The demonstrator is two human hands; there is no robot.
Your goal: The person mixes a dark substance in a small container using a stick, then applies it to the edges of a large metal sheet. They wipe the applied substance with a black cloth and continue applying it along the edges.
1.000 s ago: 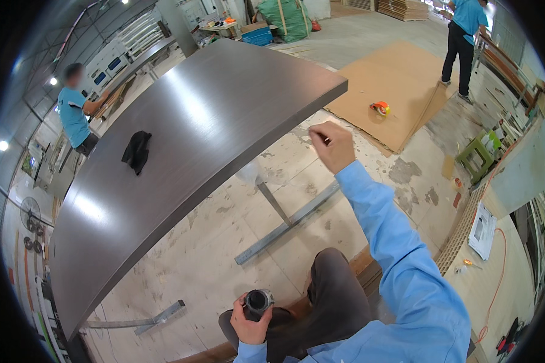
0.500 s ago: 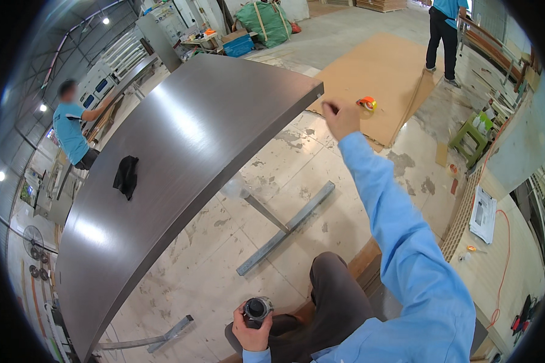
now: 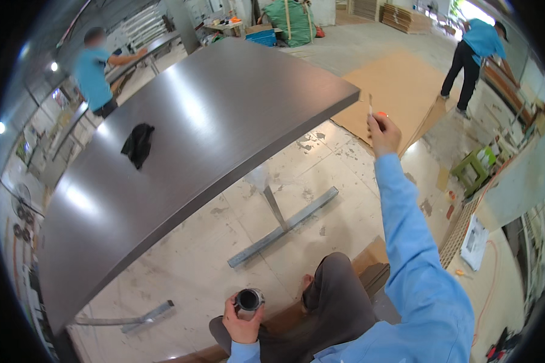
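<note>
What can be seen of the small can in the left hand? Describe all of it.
The can is a small cylinder with a shiny metal rim and a dark inside, its open top facing up toward the camera. It stands roughly upright, gripped round its side by the left hand, low in the picture above the person's knee. Its contents cannot be made out.

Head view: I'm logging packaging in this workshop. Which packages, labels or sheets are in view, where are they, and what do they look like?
Green bundle: far end of the floor, bulky, tied with pale straps.
Blue crate: beside the bundle, low and rectangular.
White printed sheet: on the floor at right, rectangular, print too small to tell.
Small can: in the left hand, round, dark and open on top.
</note>
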